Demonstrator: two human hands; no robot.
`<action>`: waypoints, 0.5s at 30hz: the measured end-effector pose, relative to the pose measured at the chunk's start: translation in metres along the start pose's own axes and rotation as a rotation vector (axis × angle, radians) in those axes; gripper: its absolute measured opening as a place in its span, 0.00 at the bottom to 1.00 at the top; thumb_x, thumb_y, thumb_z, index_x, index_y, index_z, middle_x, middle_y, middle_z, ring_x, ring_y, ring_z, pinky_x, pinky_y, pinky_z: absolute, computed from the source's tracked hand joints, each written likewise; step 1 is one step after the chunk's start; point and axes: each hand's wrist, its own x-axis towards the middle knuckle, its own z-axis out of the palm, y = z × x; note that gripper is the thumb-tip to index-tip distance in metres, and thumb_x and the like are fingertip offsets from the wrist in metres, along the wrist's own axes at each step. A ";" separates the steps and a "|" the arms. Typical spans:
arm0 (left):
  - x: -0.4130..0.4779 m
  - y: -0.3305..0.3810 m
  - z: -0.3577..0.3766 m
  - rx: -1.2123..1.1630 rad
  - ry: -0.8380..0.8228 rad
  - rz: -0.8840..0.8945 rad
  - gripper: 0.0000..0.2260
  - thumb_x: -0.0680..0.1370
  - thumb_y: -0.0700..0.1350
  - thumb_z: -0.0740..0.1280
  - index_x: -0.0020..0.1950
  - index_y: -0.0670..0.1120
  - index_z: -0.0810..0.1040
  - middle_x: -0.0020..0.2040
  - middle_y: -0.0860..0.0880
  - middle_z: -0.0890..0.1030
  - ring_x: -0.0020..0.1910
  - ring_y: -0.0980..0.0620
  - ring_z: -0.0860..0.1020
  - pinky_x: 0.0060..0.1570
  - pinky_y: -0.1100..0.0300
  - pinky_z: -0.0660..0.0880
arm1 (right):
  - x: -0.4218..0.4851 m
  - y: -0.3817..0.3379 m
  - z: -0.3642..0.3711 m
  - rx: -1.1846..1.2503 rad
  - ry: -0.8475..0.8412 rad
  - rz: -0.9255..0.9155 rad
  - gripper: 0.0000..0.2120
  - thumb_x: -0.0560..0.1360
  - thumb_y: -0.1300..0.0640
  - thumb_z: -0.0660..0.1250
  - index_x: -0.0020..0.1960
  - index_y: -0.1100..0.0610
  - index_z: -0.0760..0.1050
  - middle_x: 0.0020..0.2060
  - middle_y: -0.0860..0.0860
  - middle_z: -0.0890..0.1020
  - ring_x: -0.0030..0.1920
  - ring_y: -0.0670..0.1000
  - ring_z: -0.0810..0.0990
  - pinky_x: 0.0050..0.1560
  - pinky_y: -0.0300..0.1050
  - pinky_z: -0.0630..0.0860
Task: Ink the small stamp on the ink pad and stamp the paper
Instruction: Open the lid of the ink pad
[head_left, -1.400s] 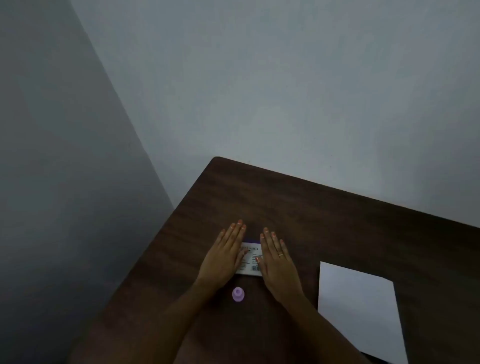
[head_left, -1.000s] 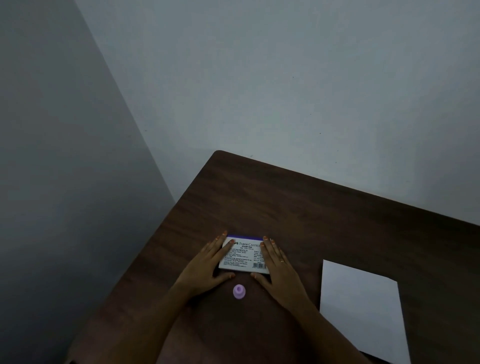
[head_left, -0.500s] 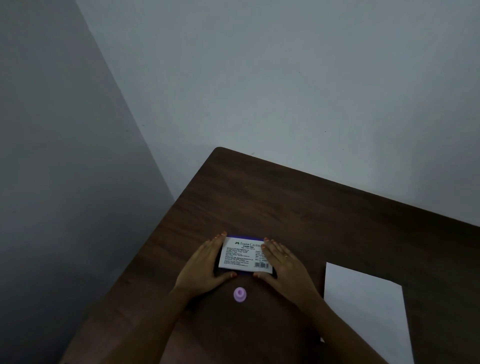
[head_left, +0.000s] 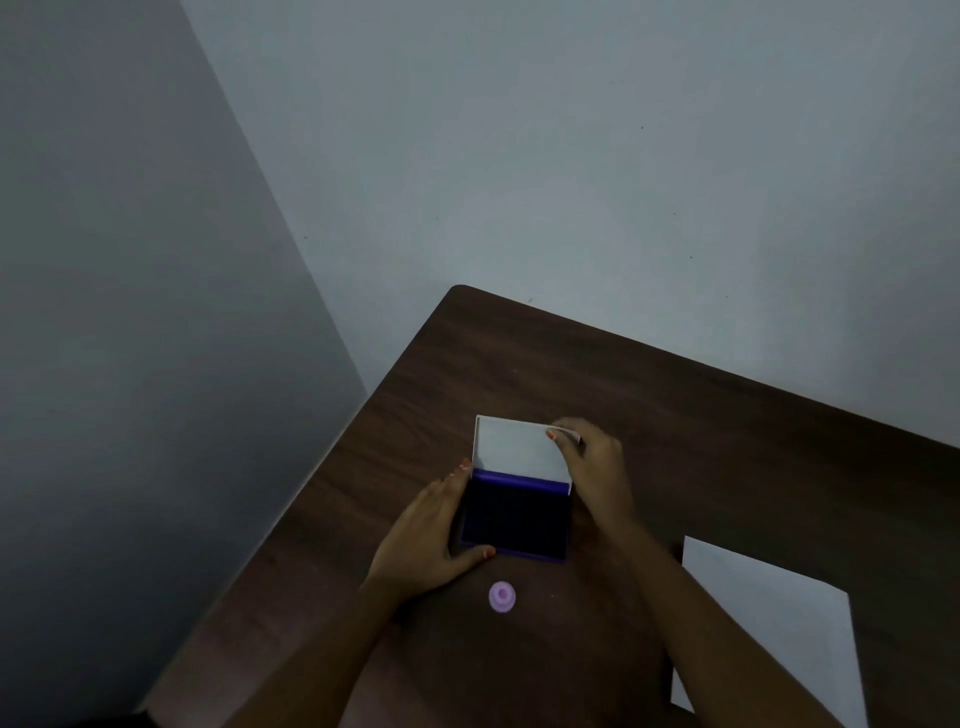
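Observation:
The ink pad (head_left: 514, 522) lies on the dark wooden table with its dark purple pad exposed. Its white lid (head_left: 514, 449) stands raised at the far side. My left hand (head_left: 426, 540) grips the pad's left edge, thumb at the near corner. My right hand (head_left: 597, 467) pinches the lid's top right corner. The small pale purple stamp (head_left: 502, 597) stands on the table just in front of the pad, apart from both hands. A white sheet of paper (head_left: 769, 629) lies at the right, partly cut off by the frame's lower edge.
The table (head_left: 675, 415) sits in a room corner, with grey walls close behind and to the left. Its left edge runs diagonally near my left forearm.
The ink pad was closed with both hands at its sides. Now its lid is lifted open by my right hand, showing the purple pad, while my left hand holds the base.

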 end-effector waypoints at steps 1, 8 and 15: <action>0.000 0.000 0.000 0.005 0.002 0.007 0.42 0.68 0.66 0.64 0.72 0.60 0.40 0.75 0.51 0.57 0.72 0.57 0.56 0.69 0.59 0.55 | 0.006 0.001 0.003 -0.034 0.028 -0.010 0.08 0.75 0.60 0.64 0.52 0.61 0.78 0.50 0.57 0.81 0.50 0.51 0.78 0.50 0.41 0.73; -0.002 -0.004 0.002 0.031 0.012 0.090 0.39 0.71 0.65 0.61 0.71 0.58 0.38 0.74 0.56 0.48 0.72 0.61 0.50 0.71 0.62 0.47 | 0.029 0.011 0.013 -0.251 0.029 -0.082 0.07 0.73 0.65 0.66 0.48 0.66 0.80 0.46 0.62 0.81 0.46 0.59 0.79 0.49 0.50 0.74; -0.002 -0.003 0.002 0.021 0.018 0.106 0.39 0.72 0.64 0.62 0.71 0.57 0.40 0.73 0.57 0.49 0.72 0.61 0.50 0.71 0.61 0.46 | 0.032 0.020 0.021 -0.403 0.044 -0.064 0.06 0.72 0.64 0.66 0.46 0.65 0.80 0.49 0.60 0.80 0.50 0.57 0.75 0.52 0.44 0.67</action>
